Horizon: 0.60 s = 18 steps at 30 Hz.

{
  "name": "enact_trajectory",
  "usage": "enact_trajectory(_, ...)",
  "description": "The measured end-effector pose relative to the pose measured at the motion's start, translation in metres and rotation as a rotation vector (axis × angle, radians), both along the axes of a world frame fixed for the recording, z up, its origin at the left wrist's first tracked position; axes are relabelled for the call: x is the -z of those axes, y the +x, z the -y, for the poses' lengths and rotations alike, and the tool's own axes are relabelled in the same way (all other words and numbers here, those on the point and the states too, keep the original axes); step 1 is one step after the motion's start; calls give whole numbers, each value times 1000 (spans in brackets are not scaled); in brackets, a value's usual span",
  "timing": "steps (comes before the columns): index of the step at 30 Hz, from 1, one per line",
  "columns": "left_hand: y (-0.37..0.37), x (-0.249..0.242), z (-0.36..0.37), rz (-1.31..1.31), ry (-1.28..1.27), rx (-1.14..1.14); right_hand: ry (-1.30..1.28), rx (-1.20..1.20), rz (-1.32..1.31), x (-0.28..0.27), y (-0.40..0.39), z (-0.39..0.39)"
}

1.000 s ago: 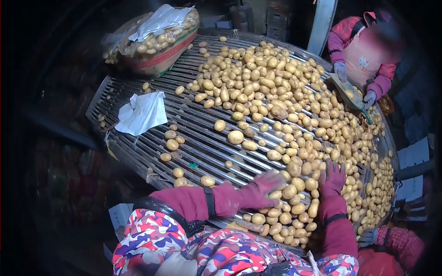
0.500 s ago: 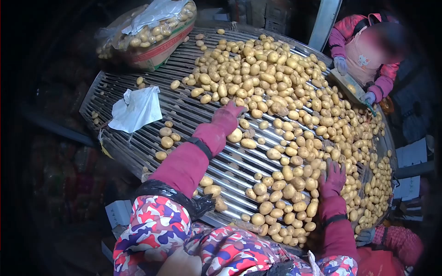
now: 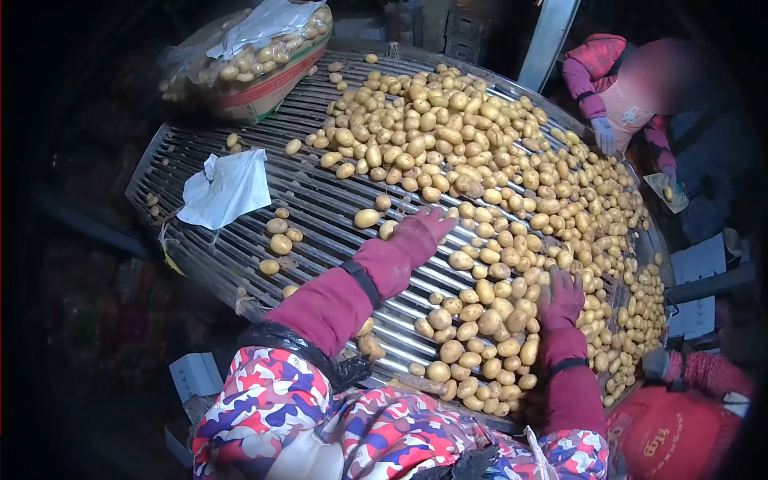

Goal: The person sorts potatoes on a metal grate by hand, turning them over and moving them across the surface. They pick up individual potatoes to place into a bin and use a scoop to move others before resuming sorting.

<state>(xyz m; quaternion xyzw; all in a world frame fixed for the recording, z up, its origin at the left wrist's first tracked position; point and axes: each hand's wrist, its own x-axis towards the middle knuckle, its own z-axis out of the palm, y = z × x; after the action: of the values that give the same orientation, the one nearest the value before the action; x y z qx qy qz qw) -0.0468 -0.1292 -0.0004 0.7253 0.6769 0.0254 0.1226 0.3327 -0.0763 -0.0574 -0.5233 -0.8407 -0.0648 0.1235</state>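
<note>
A broad heap of potatoes (image 3: 448, 136) covers much of a slatted metal grading table (image 3: 320, 180). My left hand (image 3: 430, 226), in a dark reddish glove, reaches over the slats at the near edge of the heap. Its fingers are stretched out and touch potatoes, holding none that I can see. Gloved alike, my right hand (image 3: 563, 299) lies on the potatoes at the right with its fingers spread. Between my two arms is a looser group of potatoes (image 3: 488, 320). A few single potatoes (image 3: 280, 244) lie on the slats left of my left arm.
A box of bagged potatoes (image 3: 264, 84) stands at the table's far left, and a white sheet (image 3: 226, 188) lies on the slats. Across the table is a co-worker (image 3: 624, 96) holding a scoop-like tray (image 3: 666, 192). Another person's sleeve (image 3: 716, 372) shows at the lower right. A metal post (image 3: 550, 44) rises behind.
My left hand has moved right and slightly nearer, along the heap's edge. My right hand stays on the potatoes. The co-worker across has lowered the tray away from the table's edge.
</note>
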Motion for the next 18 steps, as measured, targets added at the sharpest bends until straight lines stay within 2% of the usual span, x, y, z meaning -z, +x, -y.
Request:
enact_trajectory(2,-3,6,-5,21,6,6,41,13,-4,3,0,1)
enact_trajectory(4,-10,8,4,209,128,-24,52,20,-14,-4,-3,5)
enact_trajectory(5,-14,7,8,402,110,-72,16,12,-34,-5,-1,5)
enact_trajectory(6,-20,30,11,610,173,-131,-13,5,-61,-6,1,2)
enact_trajectory(8,-16,38,23,510,183,-126,-66,-3,-99,-18,7,0)
enact_trajectory(10,3,5,33,142,-13,-57,-465,143,-555,-22,13,0)
enact_trajectory(11,10,9,36,79,16,-44,-301,169,-530,-17,11,9)
enact_trajectory(12,14,12,39,17,43,-33,-302,173,-531,-21,6,23)
enact_trajectory(15,16,-2,37,44,-61,-50,-28,102,-506,-32,-12,67)
enact_trajectory(16,18,-4,36,40,-63,-51,-31,102,-511,-38,-23,84)
enact_trajectory(18,29,-8,33,-10,-91,-86,-379,124,-907,-59,-49,122)
